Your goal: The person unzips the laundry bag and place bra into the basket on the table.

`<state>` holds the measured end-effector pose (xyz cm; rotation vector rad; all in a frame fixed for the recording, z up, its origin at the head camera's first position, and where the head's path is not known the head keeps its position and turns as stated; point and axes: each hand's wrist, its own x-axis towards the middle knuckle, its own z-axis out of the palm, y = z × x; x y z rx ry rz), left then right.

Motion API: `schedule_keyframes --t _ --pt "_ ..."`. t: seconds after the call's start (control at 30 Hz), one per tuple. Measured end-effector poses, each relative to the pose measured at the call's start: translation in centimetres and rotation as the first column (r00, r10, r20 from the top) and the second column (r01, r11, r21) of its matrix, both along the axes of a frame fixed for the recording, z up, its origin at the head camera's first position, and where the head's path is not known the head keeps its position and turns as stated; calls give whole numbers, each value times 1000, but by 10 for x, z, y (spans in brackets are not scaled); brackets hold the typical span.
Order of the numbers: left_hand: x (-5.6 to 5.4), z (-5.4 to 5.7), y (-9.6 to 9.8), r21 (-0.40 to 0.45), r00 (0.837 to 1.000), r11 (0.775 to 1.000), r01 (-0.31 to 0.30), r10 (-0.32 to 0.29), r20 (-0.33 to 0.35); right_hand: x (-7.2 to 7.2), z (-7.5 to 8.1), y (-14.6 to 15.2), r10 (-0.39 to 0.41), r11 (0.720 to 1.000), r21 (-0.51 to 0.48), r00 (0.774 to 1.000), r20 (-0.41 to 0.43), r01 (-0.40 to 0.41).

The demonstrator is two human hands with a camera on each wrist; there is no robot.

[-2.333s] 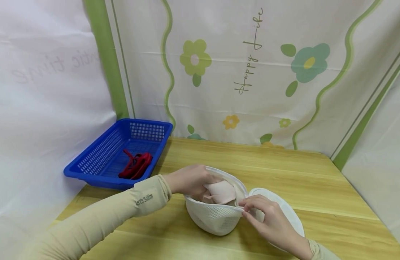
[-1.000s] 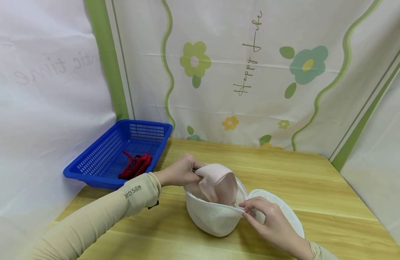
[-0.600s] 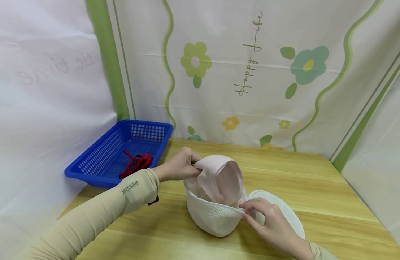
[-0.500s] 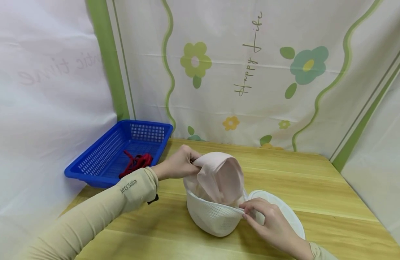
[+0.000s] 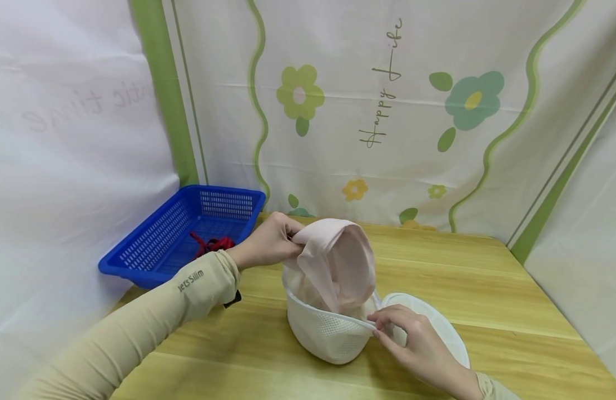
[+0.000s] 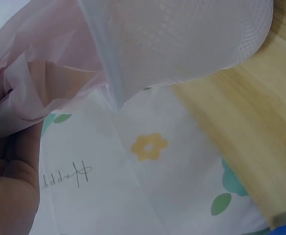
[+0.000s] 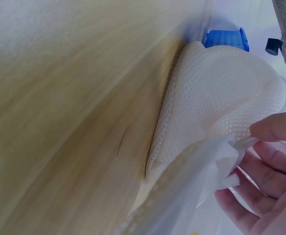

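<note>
In the head view a white mesh laundry bag (image 5: 328, 334) stands on the table with its top open. Its round lid (image 5: 440, 319) is folded back to the right. My left hand (image 5: 268, 240) pinches a thin, pale pink garment (image 5: 349, 253) by its left side, raising a rounded, cup-like part above the rim; the lower part is still inside the bag. The left wrist view shows the sheer pink fabric (image 6: 59, 73) bunched between thumb and fingers. With thumb and fingertips, my right hand (image 7: 273, 169) pinches the zip-edged rim of the bag.
A blue plastic basket (image 5: 138, 253) sits at the back left with a red strappy garment (image 5: 213, 244) in it, partly hidden by my left arm. Printed curtains (image 5: 368, 111) bound the wooden table (image 5: 513, 311) at the back and sides.
My left hand has come up out of the bag and moved left, drawing the pink garment upward above the rim. The right hand keeps its pinch on the rim.
</note>
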<state>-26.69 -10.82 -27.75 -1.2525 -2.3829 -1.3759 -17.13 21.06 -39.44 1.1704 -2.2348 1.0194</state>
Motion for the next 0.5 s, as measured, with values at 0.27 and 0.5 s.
schedule_keyframes --t 0.27,0.5 --pt "0 6 -3 24 999 999 -26 25 29 1 1 -1 -10 1000 11 1000 -1 10" --pt "-2 10 -10 34 998 998 -51 50 26 1 1 -1 -7 1000 7 1000 2 7"
